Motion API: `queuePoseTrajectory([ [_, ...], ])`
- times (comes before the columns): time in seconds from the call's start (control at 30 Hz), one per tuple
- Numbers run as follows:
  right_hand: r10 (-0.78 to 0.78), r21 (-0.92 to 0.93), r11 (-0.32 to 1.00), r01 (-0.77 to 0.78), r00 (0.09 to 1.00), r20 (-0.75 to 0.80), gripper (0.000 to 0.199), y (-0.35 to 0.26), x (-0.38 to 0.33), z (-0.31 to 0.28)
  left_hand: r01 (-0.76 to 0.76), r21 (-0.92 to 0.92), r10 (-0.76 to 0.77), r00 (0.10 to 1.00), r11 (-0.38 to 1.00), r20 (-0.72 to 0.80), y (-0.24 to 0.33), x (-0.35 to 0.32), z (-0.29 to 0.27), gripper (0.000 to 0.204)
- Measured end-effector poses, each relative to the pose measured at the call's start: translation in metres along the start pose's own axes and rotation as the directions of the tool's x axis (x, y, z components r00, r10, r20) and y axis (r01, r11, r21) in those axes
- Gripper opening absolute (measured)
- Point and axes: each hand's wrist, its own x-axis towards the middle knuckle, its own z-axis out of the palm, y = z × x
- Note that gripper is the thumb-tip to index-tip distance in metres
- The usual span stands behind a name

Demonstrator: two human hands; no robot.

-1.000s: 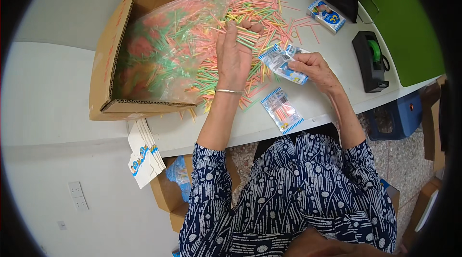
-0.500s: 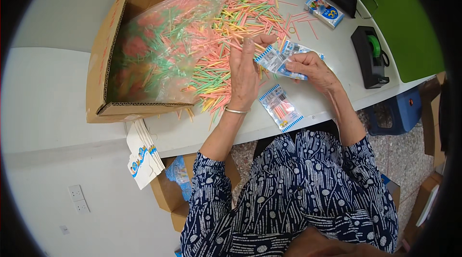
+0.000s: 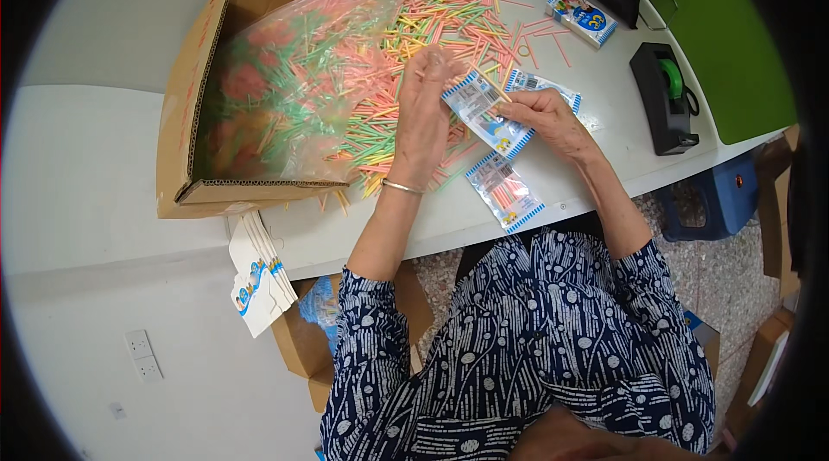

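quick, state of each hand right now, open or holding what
Left hand: fingers curled near the packet; what it holds cannot be told.
Right hand: closed, holding the packet.

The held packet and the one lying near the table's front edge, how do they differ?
The held packet is up off the table, while the lying packet rests on it. Pink sticks show plainly in the lying packet; no such row shows in the held packet. Both are blue and white with striped ends.
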Motion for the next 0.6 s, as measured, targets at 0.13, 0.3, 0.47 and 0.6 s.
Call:
queuePoseTrajectory([
  [0.13,-0.01,0.019,1.0,0.01,1.0,-0.013,0.028,0.003,0.009,-0.001,-0.014,0.199,0.034,0.995,0.98,-0.096,0.0,0.005,-0.006,0.036],
  [0.3,-0.02,-0.009,1.0,0.019,0.999,-0.048,0.028,-0.001,0.017,0.004,-0.147,0.615,0.158,0.987,0.775,0.036,-0.001,0.003,-0.005,0.028],
  [0.47,-0.083,0.013,0.996,0.084,0.996,-0.043,0.027,0.006,0.018,0.004,-0.255,0.605,0.223,0.966,0.755,0.129,-0.001,0.002,-0.013,0.022],
  [0.6,-0.1,0.028,0.995,0.101,0.994,-0.034,0.025,0.011,0.021,0.005,-0.27,0.591,0.194,0.962,0.761,0.189,0.002,0.002,-0.013,0.024],
])
